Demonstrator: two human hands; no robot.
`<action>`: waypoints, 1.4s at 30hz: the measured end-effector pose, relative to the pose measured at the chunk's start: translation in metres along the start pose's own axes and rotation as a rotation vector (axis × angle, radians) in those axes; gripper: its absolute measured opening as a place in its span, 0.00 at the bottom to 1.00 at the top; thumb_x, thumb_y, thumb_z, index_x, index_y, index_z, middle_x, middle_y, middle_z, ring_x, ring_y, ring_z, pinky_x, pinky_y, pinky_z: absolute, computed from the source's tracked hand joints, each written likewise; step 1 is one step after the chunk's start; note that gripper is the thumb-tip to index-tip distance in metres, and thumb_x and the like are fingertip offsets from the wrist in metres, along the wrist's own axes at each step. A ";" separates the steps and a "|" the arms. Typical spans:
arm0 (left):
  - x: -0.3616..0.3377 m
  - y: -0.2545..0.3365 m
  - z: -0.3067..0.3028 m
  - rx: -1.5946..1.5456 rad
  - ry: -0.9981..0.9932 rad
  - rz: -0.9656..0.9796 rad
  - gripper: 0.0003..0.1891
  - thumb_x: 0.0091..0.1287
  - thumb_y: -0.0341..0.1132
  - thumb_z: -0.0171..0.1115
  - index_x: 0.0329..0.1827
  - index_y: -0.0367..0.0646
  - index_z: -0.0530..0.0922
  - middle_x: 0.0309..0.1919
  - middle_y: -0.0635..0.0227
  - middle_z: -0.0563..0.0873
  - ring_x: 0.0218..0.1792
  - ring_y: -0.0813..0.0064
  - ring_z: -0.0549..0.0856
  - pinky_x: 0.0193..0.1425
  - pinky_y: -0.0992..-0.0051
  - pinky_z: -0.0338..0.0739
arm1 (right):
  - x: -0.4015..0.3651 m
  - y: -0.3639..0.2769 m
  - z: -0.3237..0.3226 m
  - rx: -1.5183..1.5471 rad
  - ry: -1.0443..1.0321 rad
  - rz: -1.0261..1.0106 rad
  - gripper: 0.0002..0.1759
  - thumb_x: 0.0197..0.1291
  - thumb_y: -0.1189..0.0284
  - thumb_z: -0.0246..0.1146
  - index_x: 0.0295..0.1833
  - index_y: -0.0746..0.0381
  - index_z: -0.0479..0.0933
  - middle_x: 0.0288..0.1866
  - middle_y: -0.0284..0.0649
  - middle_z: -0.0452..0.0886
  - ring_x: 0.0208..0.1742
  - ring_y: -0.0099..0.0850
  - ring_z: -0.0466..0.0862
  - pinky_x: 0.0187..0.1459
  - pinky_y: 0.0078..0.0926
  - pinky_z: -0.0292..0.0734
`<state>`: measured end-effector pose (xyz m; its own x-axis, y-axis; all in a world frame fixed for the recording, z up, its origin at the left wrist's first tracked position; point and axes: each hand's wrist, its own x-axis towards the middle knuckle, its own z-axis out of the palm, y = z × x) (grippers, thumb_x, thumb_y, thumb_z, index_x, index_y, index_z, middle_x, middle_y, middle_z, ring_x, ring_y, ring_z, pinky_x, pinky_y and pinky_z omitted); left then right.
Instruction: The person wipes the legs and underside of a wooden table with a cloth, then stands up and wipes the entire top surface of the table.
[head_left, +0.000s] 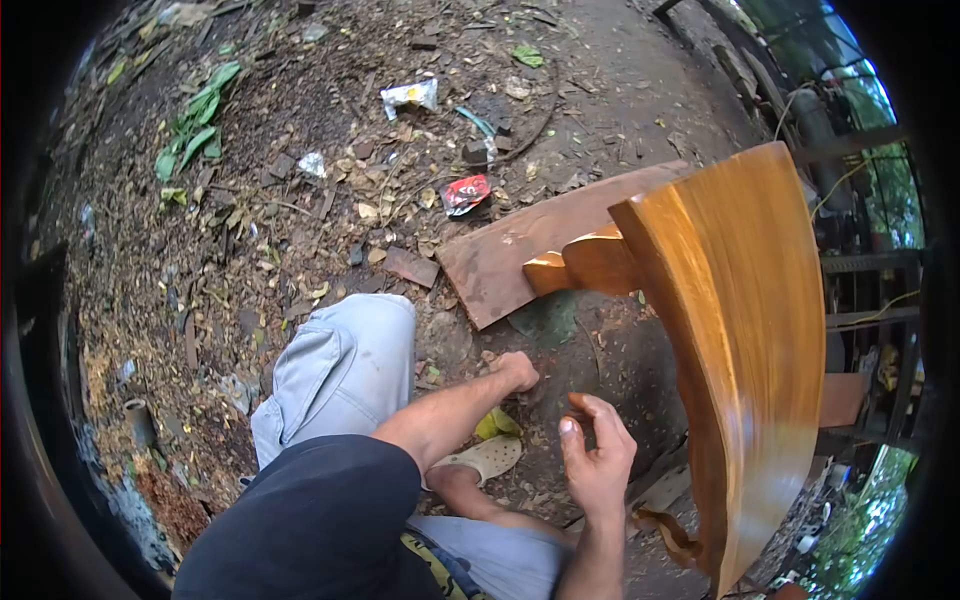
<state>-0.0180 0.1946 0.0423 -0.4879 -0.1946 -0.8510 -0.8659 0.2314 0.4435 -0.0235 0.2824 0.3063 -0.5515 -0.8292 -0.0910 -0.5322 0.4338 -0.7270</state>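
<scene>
the red packet (466, 195) on the dirt carries pale lettering, too small and creased to read surely; the white wrapper (410, 97) above it has a yellow mark and no word i can make out. the polished wooden piece (745, 330) stands at the right, broad and curved — its visible face bears grain and shine. the right hand (600, 450) is just beside it, thumb and fingers apart. the left hand (516, 371) is curled, below the brown board (545, 230) — whether it grips anything, i cannot tell.
</scene>
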 end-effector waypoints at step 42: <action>-0.565 -0.042 -0.136 -1.411 0.091 0.118 0.18 0.65 0.27 0.65 0.58 0.37 0.76 0.45 0.66 0.84 0.47 0.75 0.83 0.55 0.74 0.77 | -0.174 -0.216 -0.068 1.311 -0.341 1.168 0.17 0.69 0.66 0.54 0.57 0.63 0.76 0.55 0.46 0.83 0.57 0.47 0.84 0.54 0.55 0.81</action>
<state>0.2789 0.1652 0.5429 -0.5219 -0.3137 -0.7932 -0.1756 -0.8705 0.4598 0.1441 0.3570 0.5259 0.0033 -0.4302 -0.9027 0.8993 0.3961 -0.1855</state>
